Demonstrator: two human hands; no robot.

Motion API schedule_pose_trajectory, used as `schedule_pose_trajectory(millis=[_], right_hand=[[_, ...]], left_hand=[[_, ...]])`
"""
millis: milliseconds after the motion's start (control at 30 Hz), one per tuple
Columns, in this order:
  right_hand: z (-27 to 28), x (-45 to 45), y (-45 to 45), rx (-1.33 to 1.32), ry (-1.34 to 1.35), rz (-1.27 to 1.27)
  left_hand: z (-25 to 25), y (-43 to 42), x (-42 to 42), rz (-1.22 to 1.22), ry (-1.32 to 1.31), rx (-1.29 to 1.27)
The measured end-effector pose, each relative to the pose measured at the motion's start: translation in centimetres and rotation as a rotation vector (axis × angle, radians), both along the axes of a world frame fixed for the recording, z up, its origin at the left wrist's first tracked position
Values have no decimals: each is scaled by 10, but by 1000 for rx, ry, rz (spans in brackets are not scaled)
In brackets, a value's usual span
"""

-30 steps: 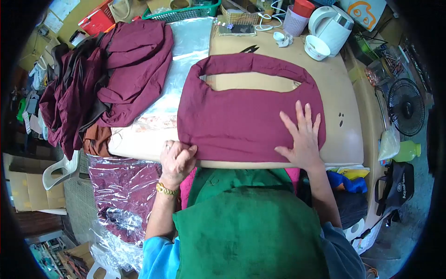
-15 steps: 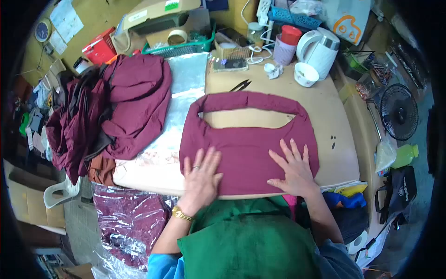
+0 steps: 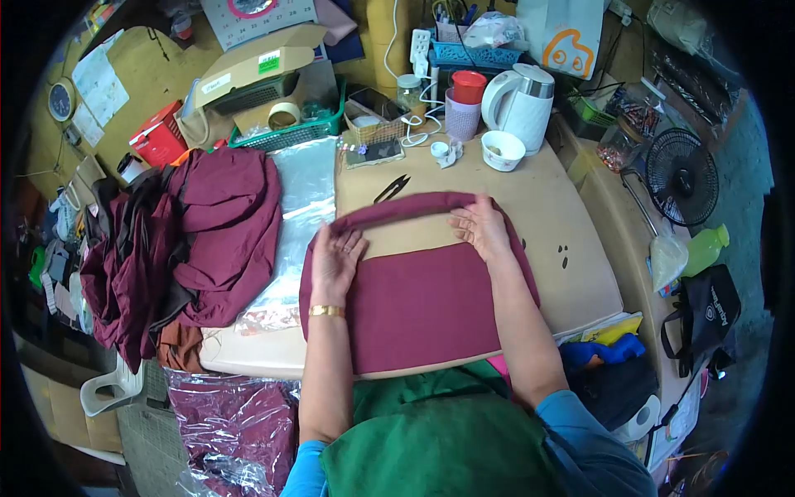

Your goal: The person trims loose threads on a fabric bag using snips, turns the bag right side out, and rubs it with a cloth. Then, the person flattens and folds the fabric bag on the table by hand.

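Note:
A flat maroon fabric bag [image 3: 422, 311] with a wide padded strap [image 3: 406, 209] lies at the table's front edge, its strap arched away from me around an opening. My left hand [image 3: 338, 258] is at the left side of the strap, its fingers apart and reaching into the opening. At the right end of the strap is my right hand [image 3: 482, 230], fingers spread and pointing left, touching the fabric. The strap looks slightly blurred. Black thread snips [image 3: 392, 188] lie just beyond it.
Maroon garments or bags [image 3: 224, 240] are heaped at left beside clear plastic sheets [image 3: 306, 199]. Toward the back stand a white kettle [image 3: 522, 108], a white bowl [image 3: 503, 151] and a green basket [image 3: 290, 132]. A black fan [image 3: 681, 176] is at right. Plastic-wrapped maroon fabric [image 3: 228, 422] sits below left.
Both hands have moved from lying flat on the bag's body up to its strap. The bag's surface now looks smoother, and the view has shifted.

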State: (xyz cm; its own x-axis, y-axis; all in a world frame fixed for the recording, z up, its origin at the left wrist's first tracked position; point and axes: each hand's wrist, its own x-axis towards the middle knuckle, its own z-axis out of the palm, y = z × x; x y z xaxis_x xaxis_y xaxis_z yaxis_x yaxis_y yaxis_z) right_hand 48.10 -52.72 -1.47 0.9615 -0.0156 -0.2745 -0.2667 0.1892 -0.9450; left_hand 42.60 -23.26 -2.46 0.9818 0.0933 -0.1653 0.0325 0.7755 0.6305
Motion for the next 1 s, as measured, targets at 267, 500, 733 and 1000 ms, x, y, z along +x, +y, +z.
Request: schedule_pose_trajectory(millis=[267, 500, 733, 1000], right_hand=[[-17, -4, -19, 833, -75, -321], [-4, -5, -34, 523, -108, -74], [116, -64, 79, -408, -677, 506], [86, -8, 145, -993, -1077, 565]], left_hand=[[-9, 30, -19, -174, -41, -457], [9, 6, -34, -137, -154, 17], [16, -25, -48, -292, -44, 335], [9, -34, -51, -170, -75, 562]])
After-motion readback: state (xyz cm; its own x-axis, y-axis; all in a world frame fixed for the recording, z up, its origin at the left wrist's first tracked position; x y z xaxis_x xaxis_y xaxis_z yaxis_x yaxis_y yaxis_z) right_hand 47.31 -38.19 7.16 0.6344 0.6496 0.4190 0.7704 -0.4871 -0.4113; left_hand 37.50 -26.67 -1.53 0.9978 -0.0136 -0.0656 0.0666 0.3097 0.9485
